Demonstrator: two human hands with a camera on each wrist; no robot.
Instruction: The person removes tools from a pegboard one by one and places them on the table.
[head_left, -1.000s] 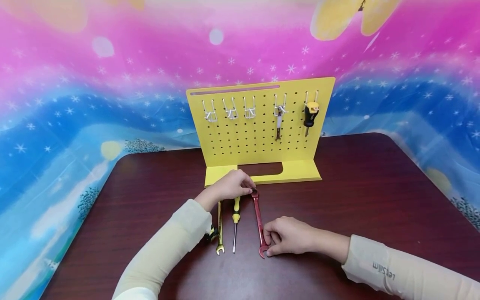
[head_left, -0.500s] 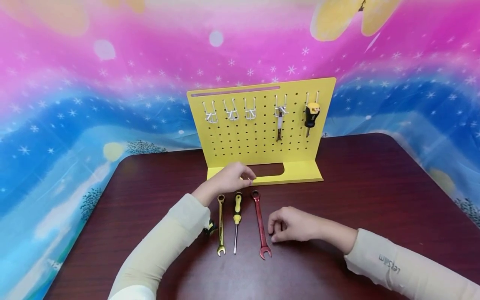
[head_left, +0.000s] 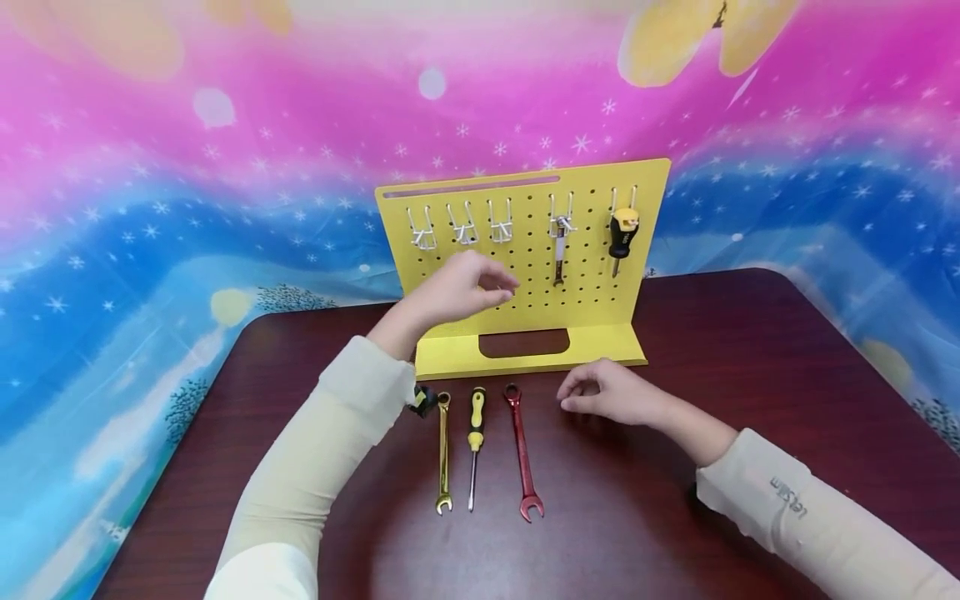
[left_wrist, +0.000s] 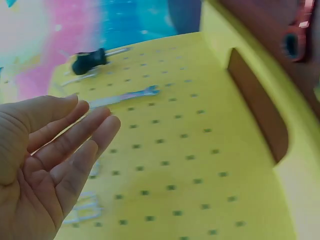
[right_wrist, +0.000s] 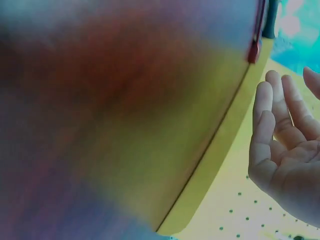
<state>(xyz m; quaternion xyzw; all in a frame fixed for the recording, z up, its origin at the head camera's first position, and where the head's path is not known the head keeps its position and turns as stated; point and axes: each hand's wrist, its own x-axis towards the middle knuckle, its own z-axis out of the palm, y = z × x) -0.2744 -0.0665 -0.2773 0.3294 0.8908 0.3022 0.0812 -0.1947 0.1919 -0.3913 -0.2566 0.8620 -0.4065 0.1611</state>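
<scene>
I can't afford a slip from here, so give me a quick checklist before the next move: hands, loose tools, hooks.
1. Left hand empty: ok, fingers relaxed, in front of the pegboard.
2. Right hand free of the red wrench: ok, apart from it and holding nothing.
3. Loose tools separated: ok, gold wrench, long screwdriver and red wrench lie side by side without touching.
4. Free hooks: ok, the three left hooks carry nothing.
5. Hung tools in place: ok, small wrench and stubby screwdriver hang at right.
6. Black-and-yellow item fully visible: not ok, the left sleeve partly hides it.
</scene>
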